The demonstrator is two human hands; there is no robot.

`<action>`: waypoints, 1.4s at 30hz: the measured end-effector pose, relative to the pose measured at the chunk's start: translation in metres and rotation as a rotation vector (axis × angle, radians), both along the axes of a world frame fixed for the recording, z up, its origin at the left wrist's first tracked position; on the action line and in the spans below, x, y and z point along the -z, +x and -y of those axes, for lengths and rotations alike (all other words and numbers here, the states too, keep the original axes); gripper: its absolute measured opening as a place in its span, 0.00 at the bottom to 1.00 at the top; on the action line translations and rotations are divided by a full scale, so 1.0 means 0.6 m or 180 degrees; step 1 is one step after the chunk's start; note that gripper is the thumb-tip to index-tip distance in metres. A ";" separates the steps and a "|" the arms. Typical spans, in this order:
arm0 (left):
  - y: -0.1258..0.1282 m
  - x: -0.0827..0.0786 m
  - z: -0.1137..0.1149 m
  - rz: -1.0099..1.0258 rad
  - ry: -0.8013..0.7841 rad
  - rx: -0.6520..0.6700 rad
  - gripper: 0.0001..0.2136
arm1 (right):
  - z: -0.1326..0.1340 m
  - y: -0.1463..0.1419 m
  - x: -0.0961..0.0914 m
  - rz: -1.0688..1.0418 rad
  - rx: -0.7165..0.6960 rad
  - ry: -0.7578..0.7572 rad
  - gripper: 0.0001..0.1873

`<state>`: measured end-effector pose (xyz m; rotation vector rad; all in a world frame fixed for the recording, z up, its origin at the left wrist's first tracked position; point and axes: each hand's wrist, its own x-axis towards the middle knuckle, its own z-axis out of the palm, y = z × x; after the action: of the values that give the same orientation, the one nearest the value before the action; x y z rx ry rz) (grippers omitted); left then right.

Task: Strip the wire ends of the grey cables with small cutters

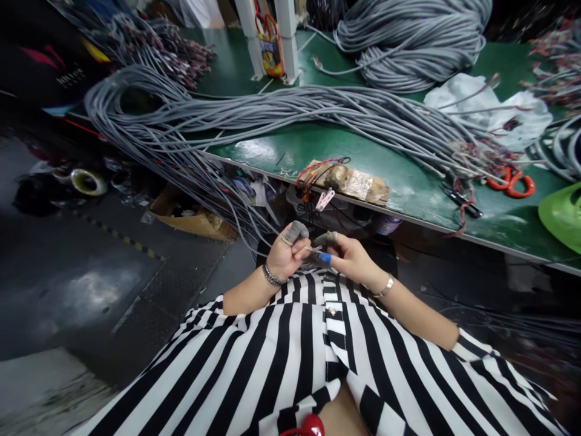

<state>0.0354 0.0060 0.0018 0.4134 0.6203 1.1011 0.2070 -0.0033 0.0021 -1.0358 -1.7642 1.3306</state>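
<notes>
My left hand (290,251) is closed in front of my shirt, a grey cover on its finger, gripping the end of a grey cable. From the table's front edge, several grey cables (245,215) droop toward it. My right hand (341,253) faces it, its thumb wrapped in blue tape and a grey cover on a finger. Thumb and fingers pinch together at the thin wire end (314,249) that sticks out between both hands. Exactly how the fingertips meet the wire is too small to make out.
On the green table (290,142) lies a long bundle of grey cables (281,109). A wooden block (372,188) with a pink clip (325,200) sits at the edge. Orange-handled scissors (520,183) and a green container (563,215) are rightward. A cardboard box (195,224) stands below.
</notes>
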 end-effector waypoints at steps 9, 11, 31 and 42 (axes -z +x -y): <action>-0.068 0.008 -0.043 -0.0259 0.0262 -0.0967 0.15 | 0.000 0.023 -0.009 0.0466 0.0215 -0.0186 0.08; -0.075 0.010 -0.042 -0.0802 0.0656 -0.1288 0.13 | -0.001 0.024 -0.011 -0.0010 0.0365 -0.0608 0.11; -0.042 0.017 0.010 -0.2742 0.1404 -0.0532 0.12 | 0.005 0.083 -0.026 0.1684 0.0307 0.0979 0.10; -0.034 -0.017 0.022 -0.3600 0.2725 0.0044 0.06 | 0.018 0.047 -0.097 0.2662 0.0465 0.2592 0.15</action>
<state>0.0152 -0.0072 0.0121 1.8474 1.0875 1.0139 0.2350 -0.0140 0.0605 -1.2496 -2.4225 -0.0435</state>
